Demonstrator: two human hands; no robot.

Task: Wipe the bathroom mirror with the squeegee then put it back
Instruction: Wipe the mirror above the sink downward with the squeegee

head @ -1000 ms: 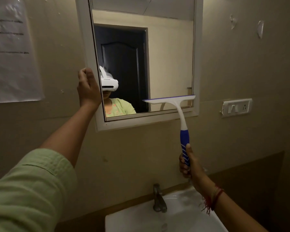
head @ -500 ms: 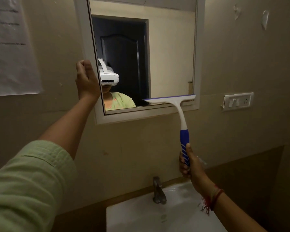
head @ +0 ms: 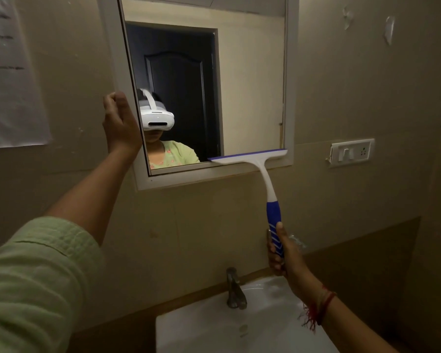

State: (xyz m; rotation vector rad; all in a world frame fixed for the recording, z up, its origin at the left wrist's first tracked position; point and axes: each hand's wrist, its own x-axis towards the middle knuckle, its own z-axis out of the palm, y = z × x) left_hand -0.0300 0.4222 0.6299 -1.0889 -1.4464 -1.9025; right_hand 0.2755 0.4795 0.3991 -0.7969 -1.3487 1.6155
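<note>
The white-framed mirror hangs on the beige wall ahead. My right hand grips the blue handle of the squeegee, which is white with a blue rubber blade. Its blade lies level at the mirror's lower right corner, on the glass's bottom edge and the frame. My left hand is raised against the mirror's left frame edge, fingers curled around it. The glass reflects a person in a white headset and a dark door.
A white sink with a metal tap sits below the mirror. A switch and socket plate is on the wall to the right. A paper sheet hangs on the wall at the left.
The squeegee blade has slid down the lower right of the glass to the bottom frame. My left hand stays on the mirror's left edge. The view has tilted slightly.
</note>
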